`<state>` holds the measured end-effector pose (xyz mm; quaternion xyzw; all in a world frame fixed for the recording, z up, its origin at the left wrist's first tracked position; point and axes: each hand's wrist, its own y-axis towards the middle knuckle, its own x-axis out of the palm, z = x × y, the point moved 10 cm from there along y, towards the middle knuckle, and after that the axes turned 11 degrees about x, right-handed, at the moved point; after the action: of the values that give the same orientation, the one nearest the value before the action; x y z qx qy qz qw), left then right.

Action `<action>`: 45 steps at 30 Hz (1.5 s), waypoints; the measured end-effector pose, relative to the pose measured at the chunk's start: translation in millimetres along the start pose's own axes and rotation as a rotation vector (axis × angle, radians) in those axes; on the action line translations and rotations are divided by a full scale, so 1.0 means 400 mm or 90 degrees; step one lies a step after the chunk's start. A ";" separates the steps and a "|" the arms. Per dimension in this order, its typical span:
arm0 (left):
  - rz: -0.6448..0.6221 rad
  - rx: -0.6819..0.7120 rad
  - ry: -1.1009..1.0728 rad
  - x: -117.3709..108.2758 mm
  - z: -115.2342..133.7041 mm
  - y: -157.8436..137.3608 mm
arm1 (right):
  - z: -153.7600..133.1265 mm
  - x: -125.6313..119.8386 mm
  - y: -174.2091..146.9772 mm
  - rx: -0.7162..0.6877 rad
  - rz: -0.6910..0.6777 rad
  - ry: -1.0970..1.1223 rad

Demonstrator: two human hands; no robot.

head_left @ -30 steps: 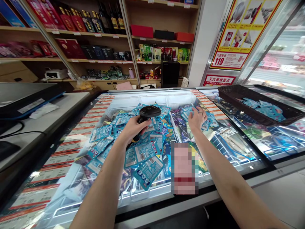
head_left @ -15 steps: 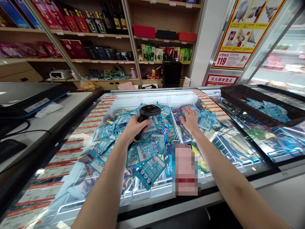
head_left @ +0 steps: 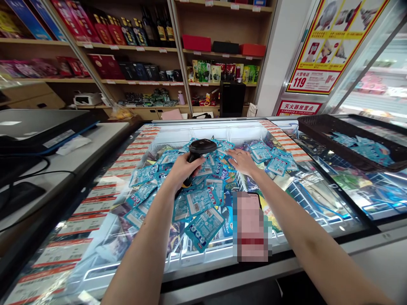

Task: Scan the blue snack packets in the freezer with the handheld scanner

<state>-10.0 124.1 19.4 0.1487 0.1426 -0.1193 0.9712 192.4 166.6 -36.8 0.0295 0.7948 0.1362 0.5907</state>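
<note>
A black handheld barcode scanner (head_left: 202, 146) stands upright in my left hand (head_left: 186, 170), which is wrapped around its grip. Many flat blue packets (head_left: 205, 226) with white barcode labels are strewn beneath and around the scanner on the glass top of a chest freezer (head_left: 104, 262). My right hand (head_left: 242, 161) is stretched out palm down, with its fingers apart. Its fingertips are at the edge of a blue packet (head_left: 226, 146); whether they press on it I cannot tell. Further right lie several more blue packets (head_left: 278, 166).
A phone (head_left: 252, 224), its screen blurred out, lies at the freezer's front edge. On the right, a dark basket (head_left: 307, 127) contains more blue packets. A counter (head_left: 85, 148) with a black device stands at the left. Stocked shelves (head_left: 133, 82) line the back wall.
My right hand has moved left from the right-hand packets to the edge of the main spread. My left hand still holds the scanner in about the same place. The view has shifted slightly.
</note>
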 end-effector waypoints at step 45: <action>-0.109 0.010 0.092 0.053 -0.007 0.004 | 0.266 -0.033 -0.061 0.262 0.238 0.914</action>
<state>9.6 122.4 10.7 0.1515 0.2236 -0.1920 0.9435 299.7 159.5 -58.9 0.1771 0.9743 0.0690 -0.1206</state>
